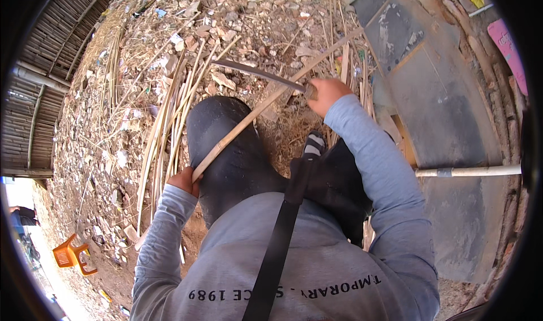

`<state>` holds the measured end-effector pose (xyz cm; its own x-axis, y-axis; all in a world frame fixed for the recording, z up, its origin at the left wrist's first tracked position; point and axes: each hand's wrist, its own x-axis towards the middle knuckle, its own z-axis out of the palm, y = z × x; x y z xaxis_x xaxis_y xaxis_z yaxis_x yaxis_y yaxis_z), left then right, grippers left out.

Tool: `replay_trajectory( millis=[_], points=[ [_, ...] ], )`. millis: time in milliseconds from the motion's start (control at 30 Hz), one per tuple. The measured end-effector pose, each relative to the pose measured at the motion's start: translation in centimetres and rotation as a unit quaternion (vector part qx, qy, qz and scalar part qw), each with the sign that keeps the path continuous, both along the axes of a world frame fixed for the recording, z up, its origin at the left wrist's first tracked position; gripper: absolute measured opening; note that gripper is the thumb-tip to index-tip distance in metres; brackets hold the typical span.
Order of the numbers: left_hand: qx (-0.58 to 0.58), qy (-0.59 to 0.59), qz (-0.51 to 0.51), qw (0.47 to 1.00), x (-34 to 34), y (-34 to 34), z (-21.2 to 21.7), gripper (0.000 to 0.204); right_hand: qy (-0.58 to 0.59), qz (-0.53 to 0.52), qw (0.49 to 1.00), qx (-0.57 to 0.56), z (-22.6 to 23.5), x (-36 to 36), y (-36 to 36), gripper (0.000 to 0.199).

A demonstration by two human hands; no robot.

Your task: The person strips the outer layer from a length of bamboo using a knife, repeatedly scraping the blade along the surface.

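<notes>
The person sits or squats on littered ground, knees in dark trousers [237, 151] raised in front, grey long sleeves coming in from the near edge. The left hand [184, 180] sits low on the left, beside the left knee, with its fingers closed around the near end of a long bamboo strip [254, 112]. That strip runs diagonally from this hand up and to the right, across the left knee, and on past the right hand toward the far right, where its tip reaches the edge of a dark concrete slab [452, 128]. The right hand [326, 93] is farther out and to the right, fist clamped on the handle of a long curved knife [257, 72]; the blade points left and away, crossing over the strip just beside the hand. Whether the edge touches the bamboo cannot be told. Left of the knees lies a bundle of split bamboo strips [167, 123], lengthwise on the ground among dry stalks, stones and scraps. A white pipe [469, 171] lies across the slab on the right. An orange plastic stool [72, 255] lies tipped near the left edge. A black strap [280, 236] crosses the person's chest.
</notes>
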<state>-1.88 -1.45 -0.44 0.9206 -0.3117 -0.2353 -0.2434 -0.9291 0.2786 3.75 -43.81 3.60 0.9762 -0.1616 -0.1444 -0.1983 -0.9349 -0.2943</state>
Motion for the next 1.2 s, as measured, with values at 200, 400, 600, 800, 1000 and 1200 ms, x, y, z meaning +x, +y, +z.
replay_trajectory(
  millis=[200, 400, 600, 800, 1000, 1200],
  points=[
    [-0.007, 0.016, -0.008, 1.0, 0.5, -0.6, 0.1, 0.023, -0.006, -0.078, 0.995, 0.064, 0.9, 0.3, -1.7, 0.044],
    [0.008, 0.021, 0.013, 1.0, 0.5, -1.2, 0.7, 0.025, -0.02, -0.041, 0.998, 0.045, -2.4, 0.5, -3.7, 0.04],
    [-0.02, 0.025, 0.016, 0.999, 0.1, 0.0, 1.0, 0.025, 0.033, 0.075, 0.996, -0.039, 0.8, 0.5, -0.4, 0.049],
    [-0.02, 0.015, -0.024, 0.999, 1.0, 0.1, -0.1, 0.025, -0.034, -0.062, 0.997, 0.008, 0.9, 1.3, -3.6, 0.042],
    [-0.02, 0.036, -0.013, 0.999, 1.2, -0.8, 0.8, 0.027, -0.099, -0.142, 0.982, 0.078, -5.0, 1.3, -10.1, 0.039],
    [-0.019, 0.05, 0.005, 0.999, 0.8, 0.7, 0.2, 0.025, -0.015, -0.016, 0.999, -0.039, 3.4, -0.6, -4.6, 0.044]
  ],
)
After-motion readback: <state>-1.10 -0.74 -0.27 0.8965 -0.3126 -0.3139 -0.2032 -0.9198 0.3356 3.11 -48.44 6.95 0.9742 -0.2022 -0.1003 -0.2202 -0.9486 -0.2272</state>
